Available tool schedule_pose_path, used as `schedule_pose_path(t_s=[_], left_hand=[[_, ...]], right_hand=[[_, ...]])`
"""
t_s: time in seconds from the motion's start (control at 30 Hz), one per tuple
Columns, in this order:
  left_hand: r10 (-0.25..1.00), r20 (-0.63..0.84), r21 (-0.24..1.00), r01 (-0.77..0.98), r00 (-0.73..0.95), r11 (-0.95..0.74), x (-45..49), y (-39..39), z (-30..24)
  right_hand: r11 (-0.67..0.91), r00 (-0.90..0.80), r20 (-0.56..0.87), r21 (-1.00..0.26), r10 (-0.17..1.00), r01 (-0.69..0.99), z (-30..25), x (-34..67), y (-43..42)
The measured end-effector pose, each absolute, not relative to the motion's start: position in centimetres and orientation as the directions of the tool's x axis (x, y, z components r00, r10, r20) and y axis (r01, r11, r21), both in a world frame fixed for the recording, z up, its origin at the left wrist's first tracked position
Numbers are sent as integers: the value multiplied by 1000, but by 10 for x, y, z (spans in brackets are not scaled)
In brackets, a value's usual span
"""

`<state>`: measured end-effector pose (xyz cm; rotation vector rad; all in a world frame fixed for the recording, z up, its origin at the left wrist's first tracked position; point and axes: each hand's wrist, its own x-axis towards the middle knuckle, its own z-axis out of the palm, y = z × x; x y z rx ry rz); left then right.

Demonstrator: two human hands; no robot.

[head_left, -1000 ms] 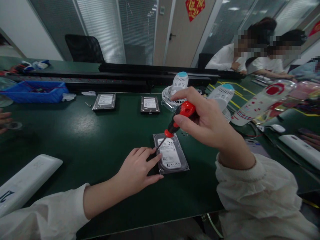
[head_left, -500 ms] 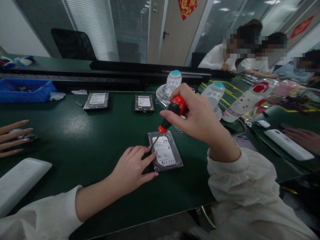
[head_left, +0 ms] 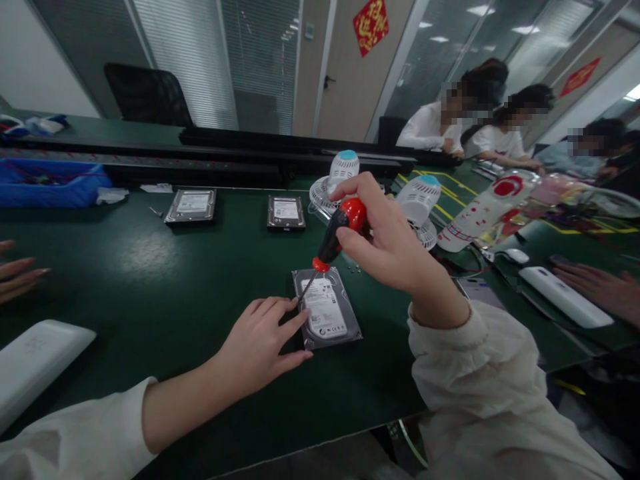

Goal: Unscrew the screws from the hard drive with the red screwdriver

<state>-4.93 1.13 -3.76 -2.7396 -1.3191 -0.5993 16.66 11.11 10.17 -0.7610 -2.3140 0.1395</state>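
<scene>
A hard drive [head_left: 324, 312] with a white label lies flat on the green table in front of me. My right hand [head_left: 383, 243] is closed around a red and black screwdriver [head_left: 334, 237]. The shaft slants down to the left, and its tip meets the drive's left edge. Right beside that tip are the fingertips of my left hand [head_left: 263, 340]. Its fingers are stretched out, resting at the drive's left side, with the thumb apart near the closest corner. What sits under the tip is too small to make out.
Two more hard drives [head_left: 191, 205] [head_left: 285, 212] lie farther back. White handheld fans [head_left: 419, 200] and a white patterned bottle [head_left: 483, 210] stand at the right. A blue bin [head_left: 50, 187] is at the far left. Other people's hands [head_left: 20, 277] [head_left: 600, 287] rest at both sides.
The view has shifted slightly. My right hand has turned a little with the screwdriver, its tip staying at the drive's left edge. The other person's hand at left has drawn back leftward.
</scene>
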Motion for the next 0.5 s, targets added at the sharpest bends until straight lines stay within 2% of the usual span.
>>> schedule_pose_path(t_s=[0.2, 0.4, 0.5], left_hand=[[746, 339, 147, 751, 573, -643, -49, 11, -38], [744, 345, 162, 745, 572, -647, -49, 11, -37], [746, 339, 163, 745, 573, -646, -49, 11, -36]], right_hand=[[738, -521, 554, -293, 649, 608, 102, 166, 114], [825, -610, 567, -280, 554, 491, 105, 172, 118], [802, -583, 569, -276, 580, 529, 104, 173, 120]])
